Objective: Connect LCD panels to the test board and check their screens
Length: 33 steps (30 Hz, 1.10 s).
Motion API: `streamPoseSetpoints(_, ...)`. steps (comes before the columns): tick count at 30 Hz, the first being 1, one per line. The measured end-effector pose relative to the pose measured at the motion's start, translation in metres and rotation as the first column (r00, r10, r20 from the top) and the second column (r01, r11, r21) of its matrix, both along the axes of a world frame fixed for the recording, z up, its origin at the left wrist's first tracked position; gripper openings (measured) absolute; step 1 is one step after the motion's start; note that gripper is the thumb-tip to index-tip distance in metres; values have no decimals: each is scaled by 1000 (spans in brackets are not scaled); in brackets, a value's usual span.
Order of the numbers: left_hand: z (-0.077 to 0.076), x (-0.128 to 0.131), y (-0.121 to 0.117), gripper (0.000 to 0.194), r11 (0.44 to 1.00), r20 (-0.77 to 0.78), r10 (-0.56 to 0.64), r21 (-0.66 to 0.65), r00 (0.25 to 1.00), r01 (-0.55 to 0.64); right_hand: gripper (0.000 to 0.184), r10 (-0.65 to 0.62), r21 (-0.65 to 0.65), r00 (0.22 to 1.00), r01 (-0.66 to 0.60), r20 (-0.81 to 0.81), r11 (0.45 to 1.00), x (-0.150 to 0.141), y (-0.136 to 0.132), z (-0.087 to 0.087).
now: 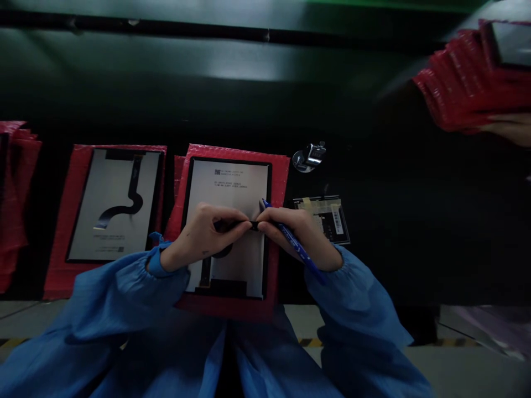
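Note:
A tablet-sized display panel [232,193] lies face down on a red bubble-wrap sleeve [281,179] in front of me. Its black flex cable [206,270] rises from the lower edge and curves up under my left hand [203,232], which pinches the free end between thumb and fingertips. From the other side my right hand [309,235] pinches that same cable end, fingertips almost touching the left ones. A blue marker pen [299,249] is also held in the right hand, slanting across the fingers, tip up toward the panel. Part of the cable is hidden behind the left hand.
To the left, another panel [112,199] with its cable lies on red wrap, beside more red sleeves [20,182]. A chrome tally counter [310,157] and a taped circuit part [340,218] sit at right. Another person's hand [510,127] holds stacked red sleeves [460,83].

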<state>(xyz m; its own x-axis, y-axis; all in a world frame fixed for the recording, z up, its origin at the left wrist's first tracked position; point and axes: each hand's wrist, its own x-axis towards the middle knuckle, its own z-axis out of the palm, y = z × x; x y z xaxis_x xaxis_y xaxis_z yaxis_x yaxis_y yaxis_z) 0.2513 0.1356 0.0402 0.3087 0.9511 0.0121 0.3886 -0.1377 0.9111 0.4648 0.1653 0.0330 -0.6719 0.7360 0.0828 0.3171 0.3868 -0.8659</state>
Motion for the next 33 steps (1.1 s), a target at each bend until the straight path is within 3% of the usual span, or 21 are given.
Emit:
streamPoseSetpoints(8, -1, 2, -1, 19, 999, 72, -47, 6, 996, 47, 23, -30, -10, 999, 30, -26, 1000, -4, -3, -3)
streamPoseSetpoints(10, -1, -4, 3, 26, 998, 34, -17, 61, 999, 15, 24, -88, -25, 995, 87, -51, 996, -4, -2, -4)
streamPoseSetpoints(12, -1, -17, 10, 37, 986, -65, 86, 149, 994, -75, 20, -207, -1, 972, 208, -110, 978, -2, 0, -4)
streamPoseSetpoints(14, 0, -34, 19, 43, 942, -215, 267, 262, 939, -208, 18, -401, 59, 887, 423, -228, 904, 1, 2, -3)
streamPoseSetpoints(16, 1, -51, 27, 39, 895, -361, 411, 333, 837, -295, 17, -571, 108, 739, 640, -358, 761, 4, -3, -1)
streamPoseSetpoints(18, 2, -65, 32, 35, 888, -478, 451, 327, 754, -324, 20, -653, 142, 623, 761, -431, 633, 5, -18, 3)
streamPoseSetpoints(19, 3, -69, 34, 35, 897, -520, 438, 302, 733, -322, 22, -661, 167, 620, 770, -424, 615, 4, -28, 5)
streamPoseSetpoints(21, 4, -74, 34, 39, 922, -574, 387, 243, 722, -302, 19, -618, 259, 718, 694, -321, 672, 0, -55, 8)
streamPoseSetpoints(23, 5, -75, 32, 43, 943, -589, 333, 191, 737, -273, 10, -466, 392, 877, 472, -116, 790, -10, -83, 7)
streamPoseSetpoints(25, 4, -75, 32, 46, 955, -574, 295, 158, 764, -250, 17, -320, 480, 947, 266, 34, 836, -24, -104, 2)
streamPoseSetpoints(29, 3, -81, 32, 49, 968, -470, 251, 109, 846, -227, 50, -223, 575, 949, 58, 221, 816, -51, -122, -14)
streamPoseSetpoints(33, 10, -81, 30, 49, 962, -143, 233, -108, 962, -250, 56, -313, 650, 931, 121, 189, 751, -68, -128, -27)
